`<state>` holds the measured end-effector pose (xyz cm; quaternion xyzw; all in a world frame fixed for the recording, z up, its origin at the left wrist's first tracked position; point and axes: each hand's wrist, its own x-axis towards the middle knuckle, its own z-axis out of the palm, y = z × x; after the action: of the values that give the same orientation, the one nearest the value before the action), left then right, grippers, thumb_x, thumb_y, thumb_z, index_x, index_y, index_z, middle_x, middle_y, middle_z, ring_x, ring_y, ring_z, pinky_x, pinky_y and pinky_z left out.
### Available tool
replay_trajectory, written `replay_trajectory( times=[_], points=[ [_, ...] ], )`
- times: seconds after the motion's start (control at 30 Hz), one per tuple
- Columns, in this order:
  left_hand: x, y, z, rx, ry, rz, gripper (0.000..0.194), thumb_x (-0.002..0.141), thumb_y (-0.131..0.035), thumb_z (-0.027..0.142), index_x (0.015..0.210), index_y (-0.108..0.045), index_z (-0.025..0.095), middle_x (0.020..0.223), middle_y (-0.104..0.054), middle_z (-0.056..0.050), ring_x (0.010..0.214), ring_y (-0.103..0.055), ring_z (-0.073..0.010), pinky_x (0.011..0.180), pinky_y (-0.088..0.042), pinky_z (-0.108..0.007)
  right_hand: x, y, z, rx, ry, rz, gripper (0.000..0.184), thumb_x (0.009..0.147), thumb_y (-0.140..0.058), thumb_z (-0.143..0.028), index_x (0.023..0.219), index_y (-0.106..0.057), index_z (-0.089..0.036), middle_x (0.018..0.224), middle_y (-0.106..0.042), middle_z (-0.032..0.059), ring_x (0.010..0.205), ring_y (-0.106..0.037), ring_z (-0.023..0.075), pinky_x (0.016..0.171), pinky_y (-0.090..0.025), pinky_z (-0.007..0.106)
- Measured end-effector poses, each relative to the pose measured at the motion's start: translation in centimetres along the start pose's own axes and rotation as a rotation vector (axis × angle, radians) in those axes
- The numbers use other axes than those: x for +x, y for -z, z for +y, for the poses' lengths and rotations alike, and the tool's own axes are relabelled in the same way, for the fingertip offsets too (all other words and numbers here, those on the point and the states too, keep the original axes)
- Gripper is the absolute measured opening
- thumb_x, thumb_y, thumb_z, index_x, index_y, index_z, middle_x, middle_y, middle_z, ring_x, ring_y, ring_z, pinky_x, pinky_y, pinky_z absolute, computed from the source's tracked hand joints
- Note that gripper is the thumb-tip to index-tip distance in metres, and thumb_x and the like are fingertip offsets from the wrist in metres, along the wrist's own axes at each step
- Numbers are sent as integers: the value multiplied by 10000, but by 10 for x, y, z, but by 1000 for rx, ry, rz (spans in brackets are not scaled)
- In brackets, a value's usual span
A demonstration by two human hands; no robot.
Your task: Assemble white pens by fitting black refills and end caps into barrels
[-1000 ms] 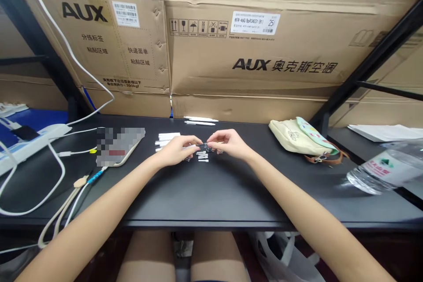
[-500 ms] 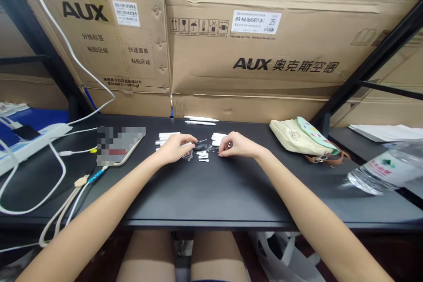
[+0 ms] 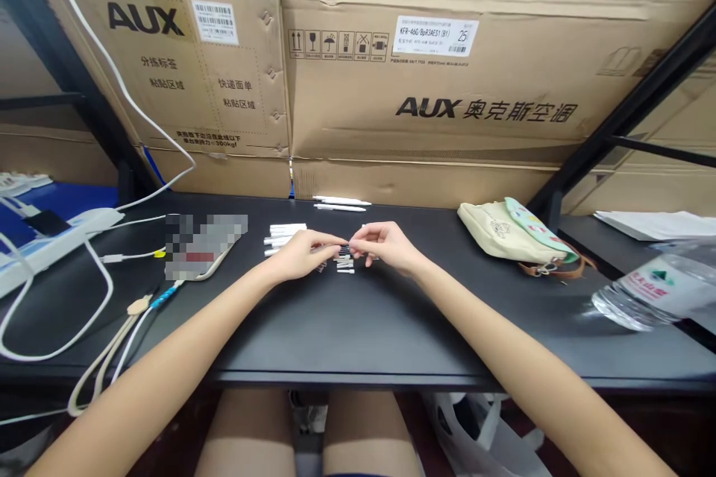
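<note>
My left hand (image 3: 306, 253) is closed in a pinch on a thin dark pen refill, mostly hidden by the fingers. Fingertip to fingertip with it, my right hand (image 3: 387, 246) pinches at the refill's end; whatever lies between its fingers is too small to make out. Below the hands are several small white pen parts (image 3: 345, 265) in a short column, with small clear pieces beside them, partly covered. White pen barrels (image 3: 286, 229) lie stacked left of my left hand. Further back, white pens (image 3: 341, 203) lie side by side near the cardboard.
A phone (image 3: 206, 247) with cables lies left, near a white power strip (image 3: 67, 238). On the right are a cream pouch (image 3: 495, 231) and a water bottle (image 3: 660, 287) on its side. Cardboard (image 3: 447, 141) walls the back of the black desk (image 3: 358, 335).
My right hand has lifted from the desk and moved left to meet my left hand. The left hand has shifted slightly right, and the refill's tip now sits behind the joined fingertips.
</note>
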<state>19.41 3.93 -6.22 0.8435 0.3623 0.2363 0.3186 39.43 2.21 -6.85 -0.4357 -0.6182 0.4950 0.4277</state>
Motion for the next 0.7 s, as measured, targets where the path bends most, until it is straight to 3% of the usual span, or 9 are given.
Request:
replay_trajectory(
  times=[0.07,0.17,0.3,0.57,0.7],
  points=[
    [1,1,2,47,-1,72,369,866,-427,378,1062,-663,172,861,-707,-31,720,-612,-155,697,-470,-260,3,7,1,66,29,99,312,589,-768,-406,692,-649,-137,627,-643,41,599,-615,140,489,-500,227],
    [2,7,0,163,12,298,388,906,-319,306,1055,-641,149,871,-678,-52,803,-608,-171,783,-469,-295,8,20,2,116,107,248,298,574,-778,-401,680,-652,-153,623,-639,22,608,-618,134,585,-533,260],
    [5,15,-11,327,-63,540,382,892,-322,214,1172,-557,104,940,-631,-94,864,-592,-179,834,-464,-320,11,22,10,22,117,258,270,560,-782,-376,646,-664,-149,617,-647,28,616,-626,147,657,-532,294],
    [4,13,-13,278,-145,596,343,890,-397,231,1194,-523,132,991,-651,-91,902,-620,-176,837,-493,-314,9,8,25,-299,192,148,166,655,-690,-316,636,-651,-156,670,-656,36,581,-594,146,581,-486,284],
    [3,10,-12,385,-228,585,221,868,-453,206,1026,-598,157,964,-664,-69,880,-628,-173,820,-506,-320,7,9,23,-559,310,145,55,679,-652,-237,666,-664,-185,737,-653,33,705,-594,167,745,-482,349]
  ],
)
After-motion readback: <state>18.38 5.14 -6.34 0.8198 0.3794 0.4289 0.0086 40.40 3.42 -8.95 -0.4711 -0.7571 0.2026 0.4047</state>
